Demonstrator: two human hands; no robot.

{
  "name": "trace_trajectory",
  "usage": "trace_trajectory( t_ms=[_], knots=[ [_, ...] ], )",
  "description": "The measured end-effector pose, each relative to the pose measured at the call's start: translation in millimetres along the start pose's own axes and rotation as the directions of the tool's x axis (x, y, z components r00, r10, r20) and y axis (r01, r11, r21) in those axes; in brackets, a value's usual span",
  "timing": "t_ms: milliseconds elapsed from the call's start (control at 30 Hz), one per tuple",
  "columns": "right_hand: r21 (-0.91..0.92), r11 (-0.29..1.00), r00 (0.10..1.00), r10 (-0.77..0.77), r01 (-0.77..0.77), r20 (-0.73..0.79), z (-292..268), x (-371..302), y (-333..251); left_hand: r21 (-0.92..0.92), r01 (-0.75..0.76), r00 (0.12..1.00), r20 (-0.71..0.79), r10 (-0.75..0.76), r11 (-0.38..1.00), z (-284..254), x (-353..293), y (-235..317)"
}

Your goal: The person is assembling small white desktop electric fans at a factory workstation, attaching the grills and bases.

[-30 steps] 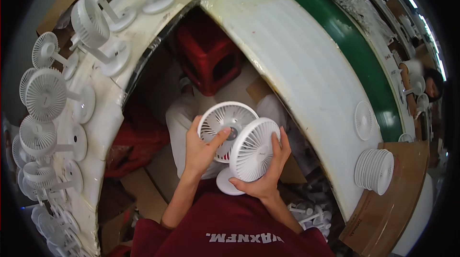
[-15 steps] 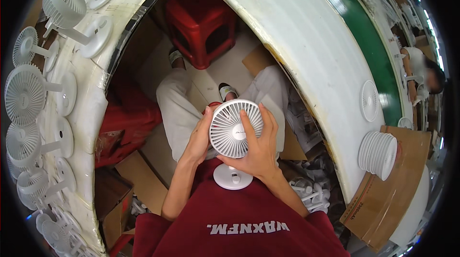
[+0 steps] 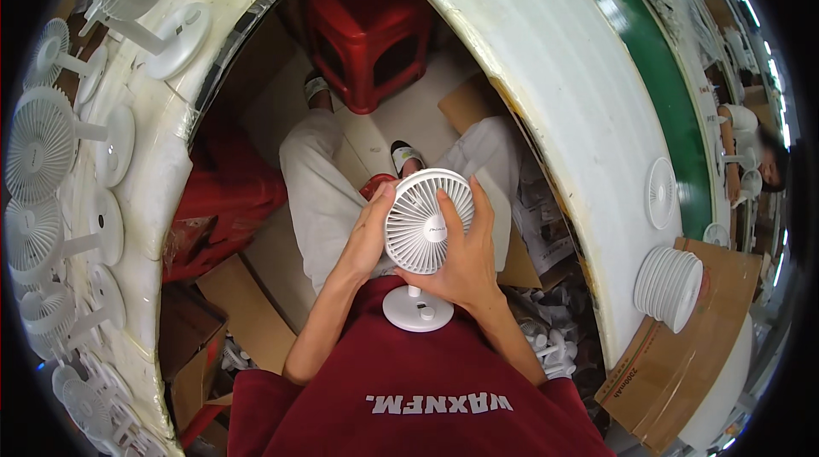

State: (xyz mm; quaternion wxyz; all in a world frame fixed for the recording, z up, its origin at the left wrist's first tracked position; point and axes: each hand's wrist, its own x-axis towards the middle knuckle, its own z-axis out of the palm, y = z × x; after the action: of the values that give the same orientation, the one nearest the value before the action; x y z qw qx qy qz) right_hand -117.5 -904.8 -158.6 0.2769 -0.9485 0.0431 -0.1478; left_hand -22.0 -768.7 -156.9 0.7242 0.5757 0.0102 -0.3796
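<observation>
A small white desk fan (image 3: 424, 227) with a round grille and a round base (image 3: 417, 309) is upright over my lap. My left hand (image 3: 368, 235) clasps the left rim of its head. My right hand (image 3: 463, 259) wraps the right side, thumb on the front grille. Both hands grip the fan head.
Several finished white fans (image 3: 51, 141) stand on the white table (image 3: 162, 176) at my left. A curved white and green bench (image 3: 563, 73) runs on my right with a stack of white grille discs (image 3: 668, 286) on cardboard. A red stool (image 3: 368, 22) stands ahead. Another person (image 3: 755, 159) works at far right.
A second fan head held apart a second ago is gone; both hands now close around a single fan head, brought nearer my chest. My view has tilted down.
</observation>
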Motion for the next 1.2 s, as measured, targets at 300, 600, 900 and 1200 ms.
trace_trajectory(
  t_ms=[300,600,900,1200],
  knots=[
    [0.099,0.994,0.997,0.04,-0.047,0.07,-9.4,6.9,0.9,0.069,-0.043,0.999,-0.016,0.044,0.997,-3.6,3.0,-2.0],
    [0.085,0.995,0.993,0.048,-0.057,0.105,-4.6,10.9,-3.0,0.041,-0.033,0.999,-0.008,0.034,0.999,-12.0,3.1,-3.2],
    [0.35,0.936,0.999,0.024,-0.035,0.034,-12.2,17.1,2.3,0.463,-0.346,0.935,0.248,0.255,0.816,-30.9,-3.3,26.5],
    [0.744,0.659,0.992,0.031,-0.11,0.119,-34.2,20.2,-9.7,0.246,-0.527,0.809,0.438,0.392,0.814,2.8,-22.5,80.0]
  ],
)
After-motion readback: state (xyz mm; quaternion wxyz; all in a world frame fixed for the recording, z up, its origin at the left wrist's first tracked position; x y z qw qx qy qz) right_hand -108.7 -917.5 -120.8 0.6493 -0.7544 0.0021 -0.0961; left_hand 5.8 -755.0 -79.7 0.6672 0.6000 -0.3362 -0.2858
